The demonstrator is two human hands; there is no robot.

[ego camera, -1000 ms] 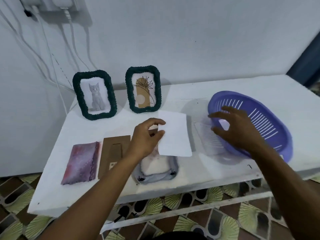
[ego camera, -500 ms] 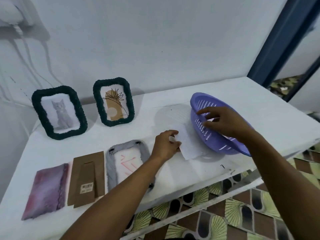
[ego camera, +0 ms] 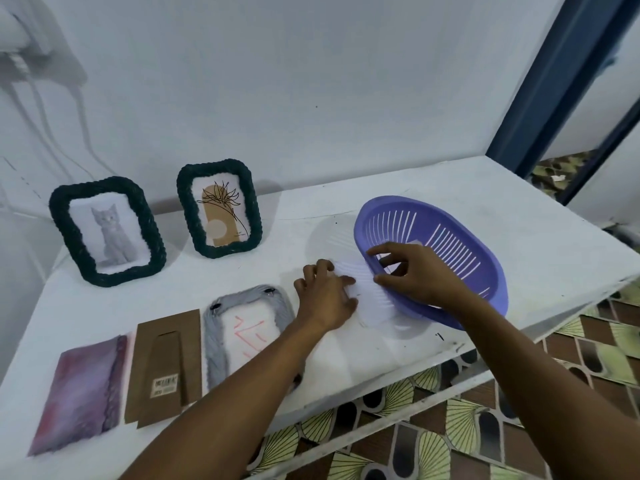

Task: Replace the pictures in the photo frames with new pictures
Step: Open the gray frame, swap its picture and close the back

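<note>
on the near middle of the white desk (ego camera: pixel 381 344) lies the grey woven photo frame (ego camera: pixel 221 327), face down with its back off, a white sheet with red marks showing in its opening. i take it that it lies flat like this so a new picture can be dropped in from behind. just left of it is the brown cardboard backing with its fold-out stand (ego camera: pixel 165 368), and left again the purple and pink painted picture (ego camera: pixel 81 389); both are parked flat and near, i judge so they stay in reach for reassembly. far left, two dark green woven frames stand upright near the wall, one with a grey cat picture (ego camera: pixel 107 233), one with a brown-and-line plant print (ego camera: pixel 220 209).

my left hand (ego camera: pixel 327 294) rests on a white paper sheet (ego camera: pixel 372 301) right of the grey frame, fingers bent and pressing its left edge; whether it pinches the sheet or only pins it down i cannot tell. the sheet runs under the near-left rim of the purple slotted plastic basket (ego camera: pixel 460 251). my right hand (ego camera: pixel 415 273) reaches over that rim, thumb and fingers narrowed around the rim wall, apparently gripping it, probably tilting the basket. the grey frame sits just left of my left wrist.
</note>
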